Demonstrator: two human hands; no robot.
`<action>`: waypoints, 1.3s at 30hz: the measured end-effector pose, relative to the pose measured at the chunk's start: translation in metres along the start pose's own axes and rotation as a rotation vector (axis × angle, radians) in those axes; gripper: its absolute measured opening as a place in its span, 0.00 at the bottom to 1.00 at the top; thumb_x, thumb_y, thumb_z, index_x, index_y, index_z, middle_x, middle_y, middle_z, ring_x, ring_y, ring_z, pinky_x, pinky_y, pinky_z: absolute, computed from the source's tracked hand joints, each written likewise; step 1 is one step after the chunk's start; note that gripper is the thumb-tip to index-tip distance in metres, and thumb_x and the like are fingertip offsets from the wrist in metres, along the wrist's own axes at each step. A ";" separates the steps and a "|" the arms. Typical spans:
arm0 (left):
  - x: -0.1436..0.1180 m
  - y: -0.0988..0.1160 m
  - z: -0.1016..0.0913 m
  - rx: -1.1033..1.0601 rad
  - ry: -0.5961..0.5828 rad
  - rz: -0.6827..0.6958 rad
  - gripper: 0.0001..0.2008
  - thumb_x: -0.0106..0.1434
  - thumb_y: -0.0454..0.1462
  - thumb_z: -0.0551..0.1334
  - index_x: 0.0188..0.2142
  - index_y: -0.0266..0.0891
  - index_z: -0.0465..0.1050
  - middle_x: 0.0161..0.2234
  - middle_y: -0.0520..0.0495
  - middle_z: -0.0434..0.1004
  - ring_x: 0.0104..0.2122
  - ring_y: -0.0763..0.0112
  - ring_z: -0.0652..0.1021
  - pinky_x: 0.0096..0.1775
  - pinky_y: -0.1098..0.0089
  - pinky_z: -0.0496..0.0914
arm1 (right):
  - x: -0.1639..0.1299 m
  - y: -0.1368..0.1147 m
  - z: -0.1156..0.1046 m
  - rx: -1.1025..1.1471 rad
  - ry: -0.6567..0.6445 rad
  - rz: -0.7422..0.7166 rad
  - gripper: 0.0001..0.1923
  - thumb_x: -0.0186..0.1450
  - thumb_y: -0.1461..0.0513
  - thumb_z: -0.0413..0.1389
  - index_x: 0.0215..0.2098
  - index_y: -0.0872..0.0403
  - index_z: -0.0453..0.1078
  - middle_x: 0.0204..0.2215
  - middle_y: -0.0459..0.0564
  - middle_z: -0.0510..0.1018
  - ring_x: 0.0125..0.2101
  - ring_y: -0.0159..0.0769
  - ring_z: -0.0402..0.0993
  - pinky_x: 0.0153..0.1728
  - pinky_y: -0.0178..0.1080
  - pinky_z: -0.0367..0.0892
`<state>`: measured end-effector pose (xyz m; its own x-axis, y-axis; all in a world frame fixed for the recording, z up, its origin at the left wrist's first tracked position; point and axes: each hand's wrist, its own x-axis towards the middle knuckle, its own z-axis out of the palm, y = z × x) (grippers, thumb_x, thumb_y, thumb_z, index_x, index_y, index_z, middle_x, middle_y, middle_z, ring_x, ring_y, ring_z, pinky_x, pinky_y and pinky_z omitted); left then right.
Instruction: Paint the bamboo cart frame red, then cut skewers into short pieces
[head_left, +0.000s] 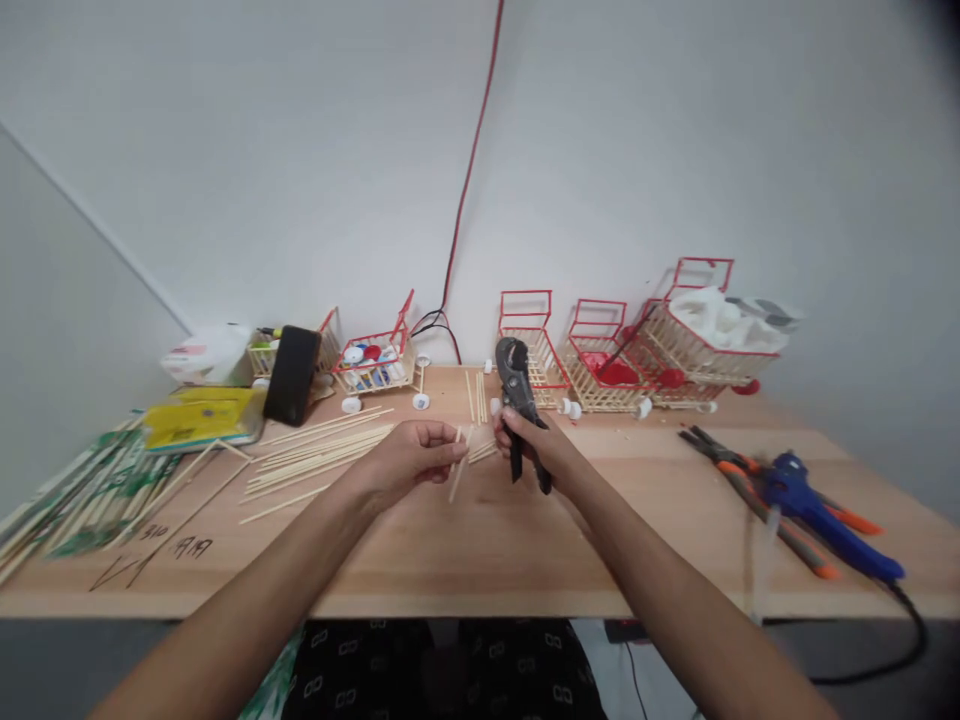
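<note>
My left hand (424,455) is closed in a pinch on short wooden sticks (459,478), which point down over the middle of the table. Close by on the right, my right hand (540,440) wraps round the handles of a black hand cutter (517,385). Its head points up and away from me, apart from the sticks. Behind my hands lie a few short cut sticks (478,397). Left of my left hand, several long thin sticks (315,455) are spread on the wood.
Small stick-built carts with red handles (525,335) line the wall, one cart (375,365) holding bottle caps. A black phone (294,375) leans beside a yellow packet (202,418). Pliers (739,470) and a blue glue gun (817,510) lie at right; wrapped stick bundles (90,490) at left.
</note>
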<state>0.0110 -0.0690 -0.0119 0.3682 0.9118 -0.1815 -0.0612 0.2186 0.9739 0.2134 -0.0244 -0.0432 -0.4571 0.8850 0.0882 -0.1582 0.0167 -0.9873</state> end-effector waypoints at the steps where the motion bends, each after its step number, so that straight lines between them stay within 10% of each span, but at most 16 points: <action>1: 0.007 -0.001 0.005 -0.057 -0.023 -0.017 0.18 0.46 0.44 0.72 0.27 0.32 0.70 0.21 0.55 0.65 0.20 0.82 0.64 0.24 0.77 0.57 | 0.000 -0.001 0.000 0.007 0.001 -0.002 0.21 0.58 0.45 0.57 0.29 0.55 0.66 0.20 0.41 0.63 0.21 0.27 0.61 0.24 0.32 0.60; 12: 0.049 -0.007 0.017 -0.114 -0.122 -0.084 0.18 0.45 0.43 0.74 0.26 0.30 0.73 0.22 0.53 0.67 0.20 0.83 0.64 0.24 0.76 0.57 | -0.001 -0.005 -0.004 -0.227 0.130 -0.034 0.19 0.58 0.48 0.57 0.23 0.54 0.64 0.17 0.42 0.64 0.19 0.28 0.61 0.21 0.32 0.59; 39: 0.041 -0.023 0.016 -0.097 -0.175 -0.270 0.18 0.44 0.45 0.73 0.31 0.33 0.80 0.26 0.44 0.79 0.22 0.78 0.70 0.23 0.76 0.57 | 0.003 0.004 -0.003 -0.302 0.333 0.018 0.20 0.57 0.44 0.56 0.25 0.53 0.64 0.13 0.42 0.68 0.15 0.29 0.62 0.15 0.31 0.60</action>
<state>0.0423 -0.0419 -0.0395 0.5365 0.7446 -0.3973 -0.0240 0.4840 0.8747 0.2140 -0.0201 -0.0472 -0.1428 0.9871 0.0724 0.1319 0.0915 -0.9870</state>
